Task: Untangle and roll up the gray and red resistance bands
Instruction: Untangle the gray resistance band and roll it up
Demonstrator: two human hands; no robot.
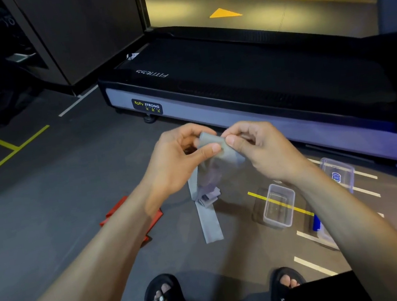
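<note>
The flat gray elastic resistance band (211,148) is held up in front of the person, its top end pinched between thumb and fingers of both the left hand (178,158) and the right hand (258,149). Its tail hangs down, bunched partway, onto the dark floor (71,193). The red resistance band (117,212) lies on the floor under the left forearm. Two clear plastic containers (279,205) sit to the right, near a black treadmill (233,81).

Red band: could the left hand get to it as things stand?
Probably not yet. The left hand and right hand both pinch the gray band. The red band lies on the floor under the left forearm, nothing on it; the hand must let go first.
</note>
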